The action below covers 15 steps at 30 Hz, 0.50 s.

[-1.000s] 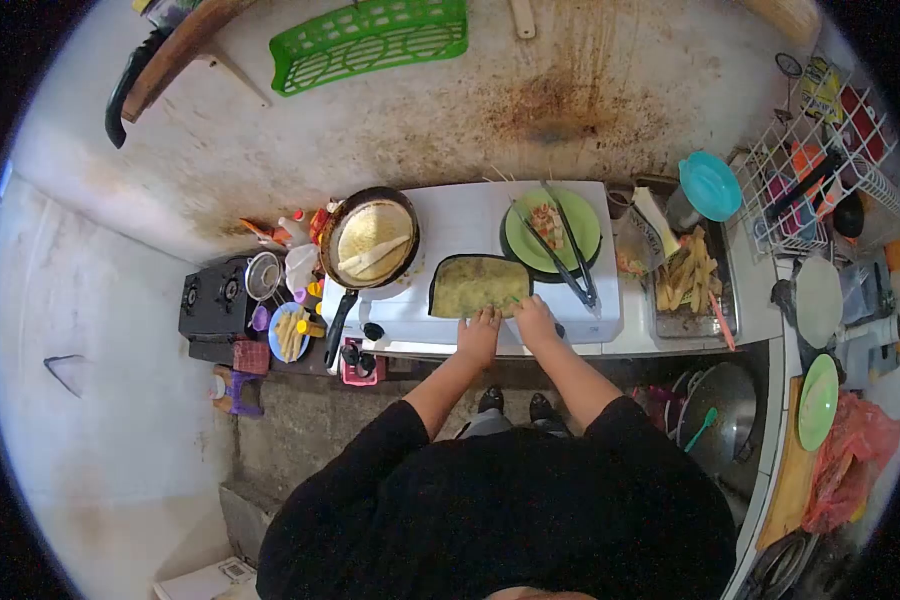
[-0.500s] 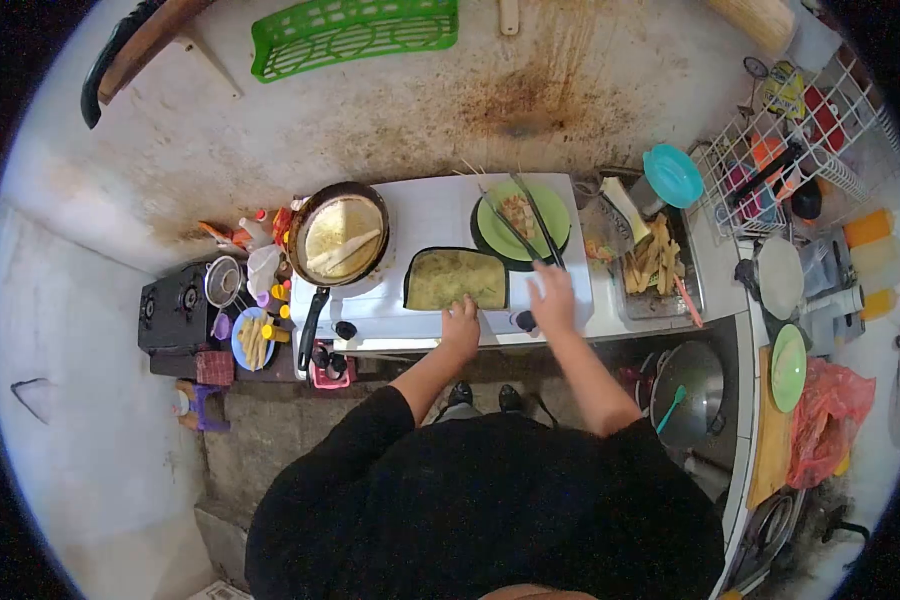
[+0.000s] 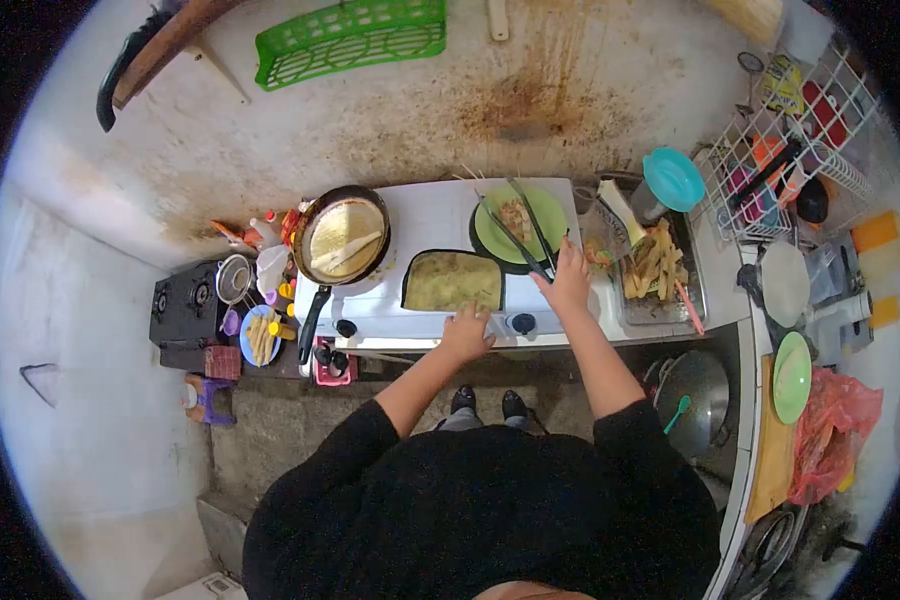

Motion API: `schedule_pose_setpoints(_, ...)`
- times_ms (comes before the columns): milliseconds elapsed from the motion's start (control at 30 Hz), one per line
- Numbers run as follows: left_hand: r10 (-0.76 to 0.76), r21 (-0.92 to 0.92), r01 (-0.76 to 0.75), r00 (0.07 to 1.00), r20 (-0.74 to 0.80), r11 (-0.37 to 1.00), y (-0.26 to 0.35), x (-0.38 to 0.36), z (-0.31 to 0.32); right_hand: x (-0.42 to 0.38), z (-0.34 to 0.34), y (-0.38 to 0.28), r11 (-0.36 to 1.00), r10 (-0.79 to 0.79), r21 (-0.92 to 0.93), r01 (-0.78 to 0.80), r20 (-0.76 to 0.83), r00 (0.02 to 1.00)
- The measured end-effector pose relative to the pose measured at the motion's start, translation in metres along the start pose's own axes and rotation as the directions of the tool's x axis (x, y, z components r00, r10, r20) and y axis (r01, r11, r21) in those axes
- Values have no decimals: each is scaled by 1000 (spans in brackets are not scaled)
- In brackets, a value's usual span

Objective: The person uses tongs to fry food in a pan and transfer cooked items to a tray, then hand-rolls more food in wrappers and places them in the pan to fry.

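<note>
My left hand (image 3: 467, 335) lies with fingers spread at the front edge of a dark-rimmed rectangular pan (image 3: 403, 283). A flat yellow-green layer of food (image 3: 453, 280) fills it. At the front right of a light green plate (image 3: 552, 205), my right hand (image 3: 570, 284) has its fingers stretched forward and its thumb apart, close by the handle ends of black tongs (image 3: 510, 230). The tongs rest across the plate, over chopped pale brown food (image 3: 516, 215). Something dark and round shows beneath the plate.
On the left of the white stove (image 3: 425, 210) a frying pan (image 3: 310, 215) holds a folded pale wrap (image 3: 345, 230). A blue plate (image 3: 253, 353) of rolls stands further left. A tray (image 3: 695, 310) of peels, a turquoise bowl (image 3: 673, 178) and a wire rack (image 3: 750, 150) are on the right.
My right hand has moved right and forward, up along the plate's right side. My left hand has drawn slightly back from the food to the pan's front edge.
</note>
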<state>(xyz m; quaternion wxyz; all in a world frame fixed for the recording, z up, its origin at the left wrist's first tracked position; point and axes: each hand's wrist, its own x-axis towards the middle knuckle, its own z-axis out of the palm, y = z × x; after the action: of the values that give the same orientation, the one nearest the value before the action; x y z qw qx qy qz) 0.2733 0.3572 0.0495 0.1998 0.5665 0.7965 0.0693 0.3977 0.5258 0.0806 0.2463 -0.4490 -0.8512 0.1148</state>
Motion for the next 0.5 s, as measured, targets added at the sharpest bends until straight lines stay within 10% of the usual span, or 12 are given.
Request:
schedule_pose_setpoints(67,107,-137,-119,990,-92,983,9,-7,-2,-2,-2,8,806,33,587,70,-164,986)
schedule_pose_setpoints(100,132,-319,-162,985,-112,934,14,-8,-3,-5,-14,7,407,153,911,-59,-4,988)
schedule_pose_setpoints(167,171,-648,-225,974,-146,728,27,-13,-2,-19,-55,-6,-586,95,771,-249,371,924)
schedule_pose_setpoints(200,145,-690,-202,979,-141,695,43,-21,-17,-25,-70,-8,-706,17,663,-248,366,930)
schedule_pose_setpoints(500,95,-924,-266,964,-250,274,123,-9,-55,-50,-95,4,-724,-97,582,-369,445,890)
